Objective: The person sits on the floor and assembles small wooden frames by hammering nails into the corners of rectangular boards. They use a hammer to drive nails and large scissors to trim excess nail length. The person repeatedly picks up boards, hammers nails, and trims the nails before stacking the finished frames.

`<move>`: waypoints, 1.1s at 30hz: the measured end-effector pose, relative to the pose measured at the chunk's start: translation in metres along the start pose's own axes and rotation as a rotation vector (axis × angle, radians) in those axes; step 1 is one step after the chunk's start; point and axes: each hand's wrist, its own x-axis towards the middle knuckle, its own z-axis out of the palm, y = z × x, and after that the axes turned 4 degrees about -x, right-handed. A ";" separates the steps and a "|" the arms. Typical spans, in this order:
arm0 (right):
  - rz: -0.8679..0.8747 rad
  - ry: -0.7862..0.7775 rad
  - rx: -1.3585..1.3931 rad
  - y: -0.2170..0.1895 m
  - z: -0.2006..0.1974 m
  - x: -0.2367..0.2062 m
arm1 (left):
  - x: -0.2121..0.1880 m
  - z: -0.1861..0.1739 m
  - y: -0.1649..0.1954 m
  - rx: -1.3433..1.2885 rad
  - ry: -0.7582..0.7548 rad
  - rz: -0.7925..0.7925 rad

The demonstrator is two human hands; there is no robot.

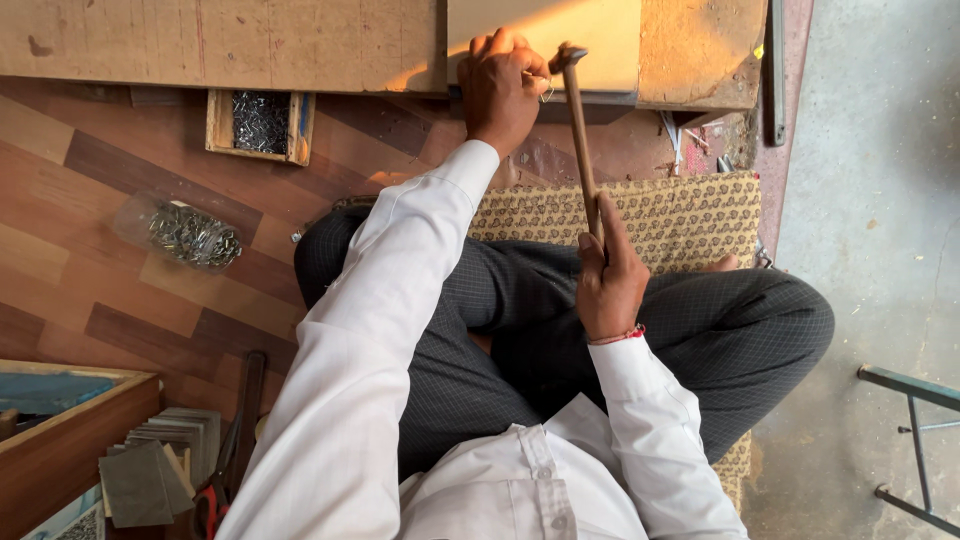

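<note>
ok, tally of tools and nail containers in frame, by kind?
Hammer: 1, in the right hand
Wooden tray of nails: 1
Clear bag of nails: 1
Red-handled pliers: 1
Total: 4
The left hand rests on the board.

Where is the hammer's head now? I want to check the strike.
Head view, top centre: the hammer head sits beside the left hand on the pale board.

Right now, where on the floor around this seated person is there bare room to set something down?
Bare patches: the wood-pattern floor between the small wooden tray of nails and the clear bag of nails, and the grey concrete right of the patterned mat. Crowded: bottom left, by the stacked sheets and wooden box.
</note>
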 end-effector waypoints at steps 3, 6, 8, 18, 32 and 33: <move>-0.062 0.016 -0.036 -0.002 -0.003 0.002 | -0.001 0.001 -0.001 0.019 0.017 0.032; -0.025 -0.020 -0.072 -0.002 -0.003 0.002 | -0.001 0.003 -0.004 0.020 0.017 0.047; -0.010 -0.071 -0.065 0.000 -0.002 0.001 | 0.000 0.004 -0.005 0.042 0.025 0.038; -0.055 0.010 -0.015 -0.002 -0.006 0.004 | 0.003 0.002 -0.003 -0.002 -0.004 0.020; -0.023 -0.040 -0.035 -0.011 -0.020 0.015 | 0.000 0.012 -0.033 -0.086 0.095 0.141; -0.053 0.009 0.014 -0.010 -0.020 0.012 | 0.000 0.013 -0.033 -0.077 0.097 0.146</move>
